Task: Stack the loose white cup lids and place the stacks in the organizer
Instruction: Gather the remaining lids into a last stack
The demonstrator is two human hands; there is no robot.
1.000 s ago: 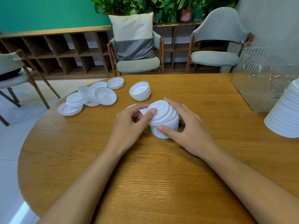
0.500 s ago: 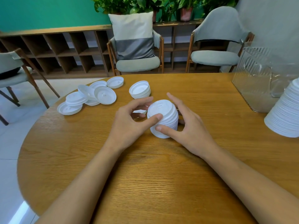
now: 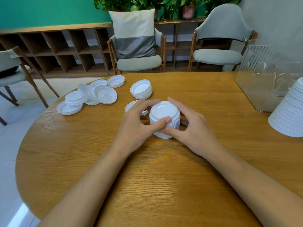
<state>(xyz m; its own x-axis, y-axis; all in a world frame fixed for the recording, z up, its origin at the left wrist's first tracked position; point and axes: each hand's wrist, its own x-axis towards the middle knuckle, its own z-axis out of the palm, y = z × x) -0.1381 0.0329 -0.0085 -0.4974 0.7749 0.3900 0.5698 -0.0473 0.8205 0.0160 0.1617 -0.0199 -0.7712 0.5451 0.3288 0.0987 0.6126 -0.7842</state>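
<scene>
One stack of white lids (image 3: 164, 119), dome side up, standing on the round wooden table (image 3: 164, 185) a little beyond its middle, held between both hands.

Left hand (image 3: 136, 128): on the stack's left side, thumb curled against the near wall just below the top lid, fingers arched over toward the far rim; gripping the stack.

Right hand (image 3: 193, 130): on the stack's right side, thumb laid along the near lower edge, forefinger stretched along the far rim, other fingers curled behind and mostly hidden; gripping the same stack.

One single lid (image 3: 131, 105), flat on the table just left of the stack, largely covered by the left fingers.

One short stack (image 3: 141, 89) of lids, hollow side up, farther away and apart from the hands.

Several loose lids (image 3: 88, 97), far left near the table edge, some overlapping, some lying singly.

One clear ribbed organizer (image 3: 262, 76), far right on the table, well apart from the held stack.

One tall stack (image 3: 290, 112) of white lids, right edge, near side of the organizer, cut off by the frame.

Beyond the table: grey chair (image 3: 139, 63) with a two-tone cushion (image 3: 134, 31), second grey chair (image 3: 219, 56) to its right, wooden cubby shelf (image 3: 54, 46) along a green wall, potted plants (image 3: 164, 4) on top.
</scene>
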